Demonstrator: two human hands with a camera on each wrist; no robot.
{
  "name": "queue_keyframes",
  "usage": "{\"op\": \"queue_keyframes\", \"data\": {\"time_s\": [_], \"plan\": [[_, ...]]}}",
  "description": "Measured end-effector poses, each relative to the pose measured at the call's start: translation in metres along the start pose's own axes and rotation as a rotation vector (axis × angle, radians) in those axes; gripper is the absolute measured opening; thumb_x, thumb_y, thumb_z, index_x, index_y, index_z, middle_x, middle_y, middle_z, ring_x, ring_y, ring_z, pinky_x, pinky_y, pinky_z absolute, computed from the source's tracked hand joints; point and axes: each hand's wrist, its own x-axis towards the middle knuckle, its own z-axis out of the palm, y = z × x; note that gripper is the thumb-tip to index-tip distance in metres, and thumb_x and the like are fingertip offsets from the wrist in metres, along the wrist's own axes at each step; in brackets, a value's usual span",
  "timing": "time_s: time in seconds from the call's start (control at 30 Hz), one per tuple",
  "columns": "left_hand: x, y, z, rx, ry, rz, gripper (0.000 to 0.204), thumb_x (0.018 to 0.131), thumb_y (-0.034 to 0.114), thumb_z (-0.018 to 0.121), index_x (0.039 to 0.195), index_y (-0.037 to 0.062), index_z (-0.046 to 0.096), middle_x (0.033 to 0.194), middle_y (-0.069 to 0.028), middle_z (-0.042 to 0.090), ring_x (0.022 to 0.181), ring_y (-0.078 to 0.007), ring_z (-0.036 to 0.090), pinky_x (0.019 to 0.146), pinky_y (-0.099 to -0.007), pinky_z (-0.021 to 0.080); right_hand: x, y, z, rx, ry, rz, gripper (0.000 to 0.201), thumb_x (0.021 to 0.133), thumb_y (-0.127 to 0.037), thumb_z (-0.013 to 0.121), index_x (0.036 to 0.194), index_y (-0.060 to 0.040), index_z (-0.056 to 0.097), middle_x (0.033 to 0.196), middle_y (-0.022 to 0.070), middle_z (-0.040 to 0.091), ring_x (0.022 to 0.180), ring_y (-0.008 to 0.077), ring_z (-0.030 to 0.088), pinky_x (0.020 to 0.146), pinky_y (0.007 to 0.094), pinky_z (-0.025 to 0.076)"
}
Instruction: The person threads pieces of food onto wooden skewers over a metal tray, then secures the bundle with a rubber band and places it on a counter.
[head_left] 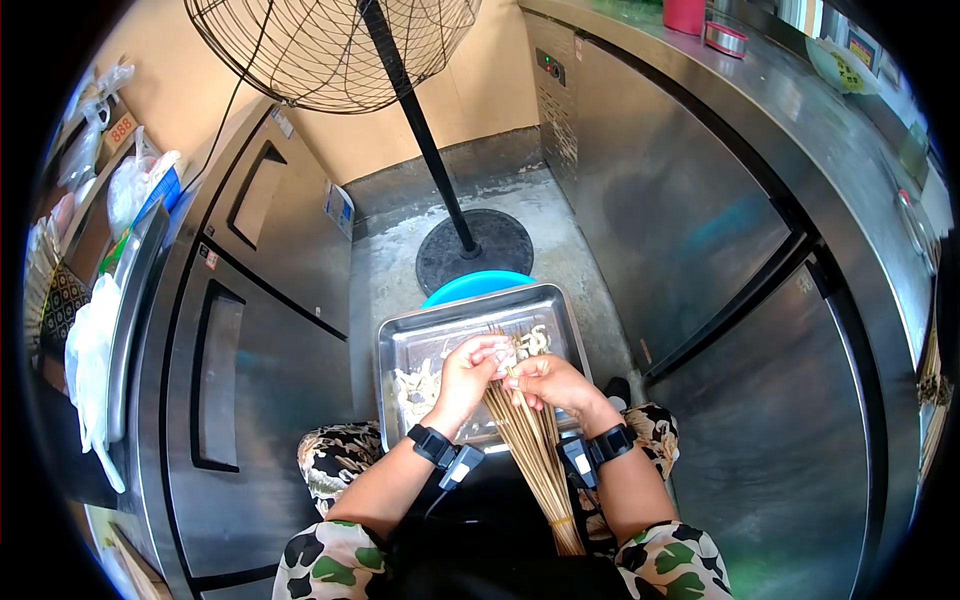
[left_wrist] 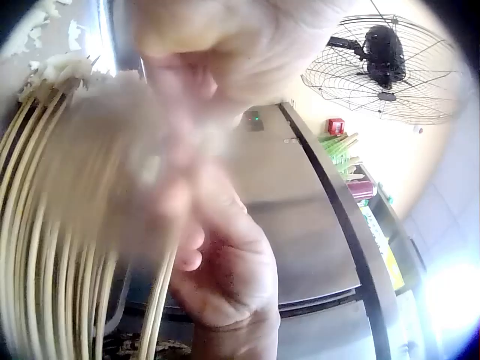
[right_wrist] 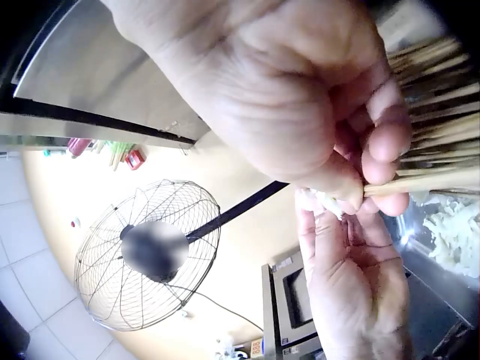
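Observation:
In the head view my left hand [head_left: 466,378] and right hand [head_left: 552,383] meet over a metal tray [head_left: 412,342]. Thumb and fingers of the right hand pinch a thin wooden skewer [right_wrist: 427,181], seen in the right wrist view. At the skewer's tip, a small white piece of food [right_wrist: 328,203] is pinched by the left fingers, mostly hidden between the hands. A bundle of bamboo skewers [head_left: 528,452], banded near its lower end, leans from the lap into the tray below the hands. White strips of food [head_left: 415,388] lie in the tray.
A blue basin [head_left: 478,286] shows behind the tray. Beyond it stands a fan's round black base [head_left: 474,250]. Steel cabinets flank both sides, with a counter [head_left: 770,100] along the right. Plastic bags [head_left: 92,350] hang at the left.

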Motion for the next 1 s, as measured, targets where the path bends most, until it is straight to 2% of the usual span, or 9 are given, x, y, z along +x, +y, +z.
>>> {"op": "queue_keyframes", "data": {"time_s": [0.13, 0.23, 0.4, 0.53, 0.63, 0.77, 0.8, 0.9, 1.0], "plan": [[-0.004, -0.004, 0.005, -0.009, 0.057, -0.004, 0.051, 0.085, -0.003, 0.055, 0.129, 0.0105, 0.032, 0.098, -0.0129, 0.061, 0.090, -0.0162, 0.061, 0.068, -0.0239, 0.053, 0.003, 0.004, 0.000, -0.064, 0.050, 0.034, 0.011, 0.087, -0.010, 0.054, 0.079, -0.0039, 0.060, 0.065, 0.0028, 0.061, 0.048, 0.0059, 0.049, 0.044, 0.0194, 0.040], [-0.001, -0.012, 0.010, -0.222, 0.227, -0.209, 0.052, 0.083, -0.004, 0.058, 0.127, 0.0074, 0.033, 0.090, -0.0121, 0.061, 0.079, -0.0148, 0.062, 0.063, -0.0225, 0.052, 0.004, 0.010, 0.003, -0.144, 0.160, 0.079, 0.011, 0.086, -0.012, 0.056, 0.080, -0.0034, 0.059, 0.065, 0.0038, 0.061, 0.049, 0.0061, 0.050, 0.043, 0.0201, 0.040], [0.007, -0.028, 0.007, -0.130, 0.161, -0.238, 0.049, 0.078, 0.008, 0.068, 0.116, 0.0003, 0.038, 0.079, -0.0096, 0.061, 0.058, -0.0111, 0.058, 0.050, -0.0197, 0.049, 0.000, 0.018, 0.004, -0.134, 0.244, 0.063, 0.013, 0.085, -0.015, 0.060, 0.078, -0.0045, 0.058, 0.064, 0.0030, 0.061, 0.049, 0.0060, 0.049, 0.043, 0.0204, 0.040], [0.010, -0.037, 0.011, 0.186, 0.191, -0.152, 0.043, 0.081, 0.012, 0.066, 0.114, -0.0006, 0.041, 0.076, -0.0075, 0.061, 0.057, -0.0093, 0.058, 0.048, -0.0206, 0.047, -0.001, 0.024, 0.008, -0.161, 0.362, 0.072, 0.014, 0.083, -0.015, 0.062, 0.075, -0.0054, 0.057, 0.065, 0.0017, 0.061, 0.052, 0.0057, 0.050, 0.046, 0.0204, 0.040], [-0.001, -0.024, 0.007, 0.007, 0.145, -0.196, 0.042, 0.083, 0.012, 0.063, 0.116, 0.0000, 0.041, 0.079, -0.0077, 0.060, 0.059, -0.0103, 0.059, 0.049, -0.0204, 0.047, -0.004, 0.040, 0.007, -0.131, 0.483, -0.098, 0.012, 0.083, -0.014, 0.063, 0.076, -0.0062, 0.058, 0.065, 0.0004, 0.060, 0.052, 0.0067, 0.051, 0.047, 0.0205, 0.041], [-0.038, 0.010, -0.042, -0.060, -0.093, -0.260, 0.031, 0.088, 0.011, 0.055, 0.116, 0.0018, 0.045, 0.099, -0.0096, 0.061, 0.080, -0.0152, 0.063, 0.068, -0.0231, 0.052, -0.034, 0.046, 0.011, -0.595, 0.740, -0.336, 0.025, 0.079, -0.018, 0.067, 0.097, -0.0033, 0.058, 0.089, 0.0089, 0.060, 0.070, 0.0143, 0.057, 0.063, 0.0265, 0.047], [-0.049, 0.018, -0.060, -0.076, -0.091, -0.281, 0.029, 0.088, 0.010, 0.055, 0.115, 0.0022, 0.047, 0.100, -0.0091, 0.061, 0.081, -0.0154, 0.063, 0.070, -0.0232, 0.052, -0.056, 0.028, 0.031, -0.712, 0.778, -0.238, 0.043, 0.075, -0.020, 0.070, 0.108, 0.0009, 0.053, 0.099, 0.0145, 0.059, 0.083, 0.0205, 0.058, 0.075, 0.0302, 0.047], [-0.071, 0.019, -0.120, -0.133, -0.007, -0.350, 0.026, 0.087, 0.007, 0.055, 0.112, 0.0034, 0.050, 0.100, -0.0083, 0.062, 0.084, -0.0158, 0.063, 0.073, -0.0242, 0.052, -0.091, 0.065, 0.040, -0.717, 0.694, -0.104, 0.056, 0.070, -0.020, 0.074, 0.114, 0.0046, 0.048, 0.107, 0.0185, 0.057, 0.094, 0.0258, 0.057, 0.082, 0.0327, 0.045], [-0.078, 0.007, -0.168, -0.278, 0.202, -0.323, 0.019, 0.086, 0.006, 0.055, 0.105, 0.0038, 0.053, 0.093, -0.0103, 0.063, 0.080, -0.0164, 0.062, 0.072, -0.0263, 0.052, -0.120, 0.023, 0.098, -0.660, 0.389, 0.086, 0.076, 0.069, -0.017, 0.076, 0.127, 0.0070, 0.033, 0.122, 0.0193, 0.047, 0.114, 0.0244, 0.046, 0.097, 0.0313, 0.037]]}}
